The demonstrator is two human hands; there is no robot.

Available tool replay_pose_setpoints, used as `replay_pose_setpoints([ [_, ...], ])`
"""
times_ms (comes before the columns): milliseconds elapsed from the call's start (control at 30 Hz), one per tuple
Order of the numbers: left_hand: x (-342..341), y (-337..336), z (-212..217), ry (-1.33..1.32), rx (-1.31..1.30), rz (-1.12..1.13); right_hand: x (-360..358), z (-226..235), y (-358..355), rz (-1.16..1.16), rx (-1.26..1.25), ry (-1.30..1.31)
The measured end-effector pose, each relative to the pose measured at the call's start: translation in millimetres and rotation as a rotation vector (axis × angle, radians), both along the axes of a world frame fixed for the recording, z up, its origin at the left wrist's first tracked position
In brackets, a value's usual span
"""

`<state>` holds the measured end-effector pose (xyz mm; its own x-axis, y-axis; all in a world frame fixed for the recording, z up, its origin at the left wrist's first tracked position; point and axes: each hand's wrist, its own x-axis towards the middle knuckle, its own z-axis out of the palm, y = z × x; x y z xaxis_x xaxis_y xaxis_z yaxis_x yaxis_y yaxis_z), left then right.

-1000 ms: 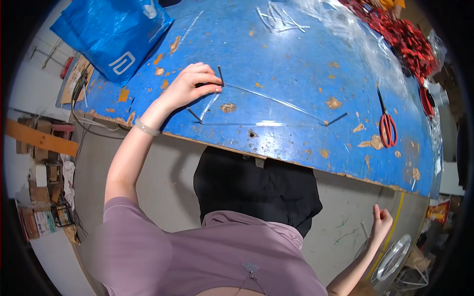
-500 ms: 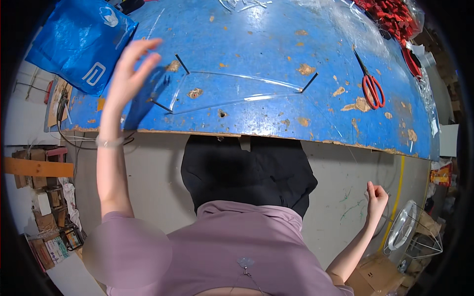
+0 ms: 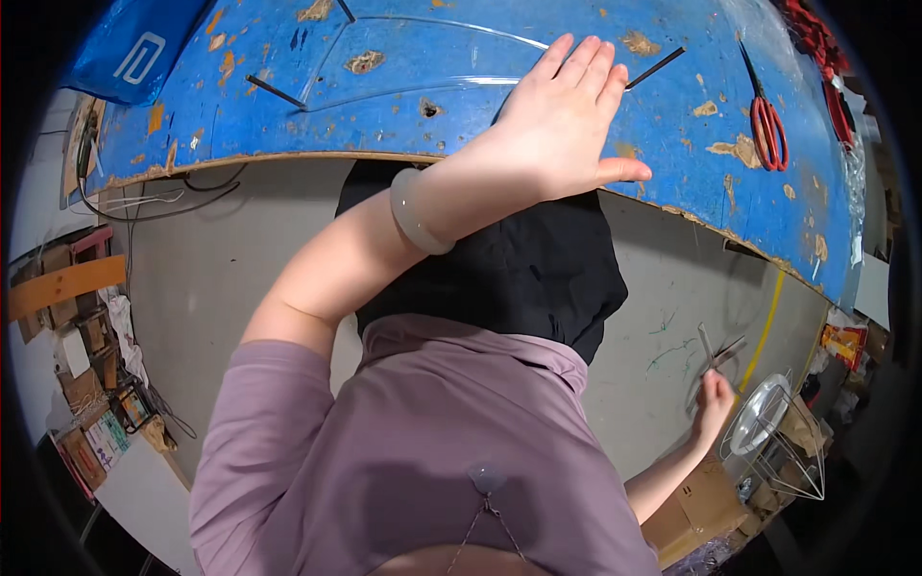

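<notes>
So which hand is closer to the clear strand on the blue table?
Left: the left hand hides part of the clear strand; the right hand is farther away, off the blue table.

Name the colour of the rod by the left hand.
The rod is black; best in the head view.

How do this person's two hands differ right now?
The left hand is over the near edge of the blue table; the right hand is off to the side, seen against the floor.
The left hand has straight fingers and thumb out; the right hand looks curled, though it is small in view.
A pale bangle circles the left hand's wrist; none shows by the right hand.
Both are ungloved.
</notes>
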<state>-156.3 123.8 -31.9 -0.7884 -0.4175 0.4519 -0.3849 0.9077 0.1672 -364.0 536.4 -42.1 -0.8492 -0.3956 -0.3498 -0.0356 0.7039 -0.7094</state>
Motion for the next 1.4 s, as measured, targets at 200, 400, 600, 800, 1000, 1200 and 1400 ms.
replay_pose_setpoints([
  [200, -11.5, 56.8, 35.4, -0.263, 0.056, -0.133, 66.2, 19.3, 69.6, -0.026, 0.125, -0.321],
  [400, -13.7, 192.4, 33.4, 0.27, 0.853, -0.947, 124.1, 68.0, -10.6, -0.004, -0.39, -0.223],
  [600, 30.3, 121.5, 20.0, -0.365, 1.88, -1.028, 108.6, 90.8, -107.9, 0.461, -0.271, -0.079],
  [800, 156.2, 20.3, 28.5, 0.087, 1.967, -0.599, 44.3, 104.4, -123.3, 0.811, -0.016, -0.186],
  [1000, 230.0, -44.3, -4.7, 1.028, 1.596, -0.807, -3.0, 120.5, -162.5, 0.846, -0.318, 0.022],
  [1200, 246.9, -97.3, 14.9, 1.378, 1.68, -0.6, -8.3, 129.5, -274.8, 0.801, -0.296, 0.331],
  [1400, 223.9, -154.5, 34.1, 1.423, 1.784, -0.302, -23.1, 129.1, -378.3, 0.711, -0.331, 0.416],
])
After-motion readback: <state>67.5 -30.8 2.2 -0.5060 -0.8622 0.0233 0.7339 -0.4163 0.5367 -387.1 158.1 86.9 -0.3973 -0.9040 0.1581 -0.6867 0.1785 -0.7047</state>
